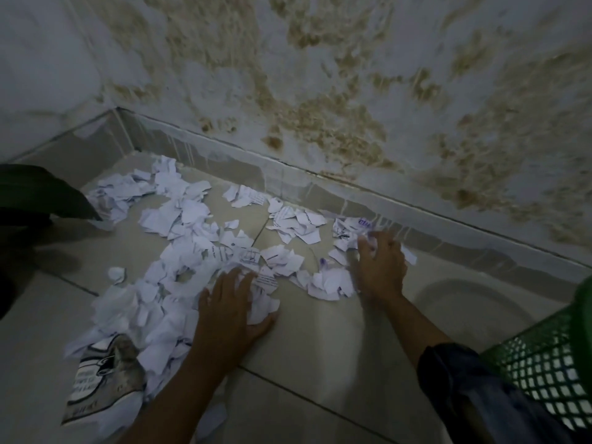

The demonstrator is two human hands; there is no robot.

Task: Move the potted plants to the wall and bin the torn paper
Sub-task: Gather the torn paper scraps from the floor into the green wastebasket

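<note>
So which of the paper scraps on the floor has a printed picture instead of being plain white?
The large printed sheet at the bottom left, beside the left hand's forearm. It carries a dark graphic and rows of lettering, and it is much bigger than the small white torn paper scraps around it.

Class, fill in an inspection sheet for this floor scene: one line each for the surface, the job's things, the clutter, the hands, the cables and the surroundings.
Surface: pale tiled floor, dimly lit.
Job's things: torn paper lies scattered across the tiles up to the skirting; green mesh bin stands at the right edge; a dark plant leaf shows at the left edge, its pot not visible.
Clutter: a printed, crumpled sheet lies at the near left of the pile.
Hands: left hand rests on paper scraps with fingers spread; right hand reaches into scraps near the skirting, blurred, grip unclear.
Cables: nothing seen.
Surroundings: white wall with brown stains, meeting a second wall at a corner on the left.
</note>
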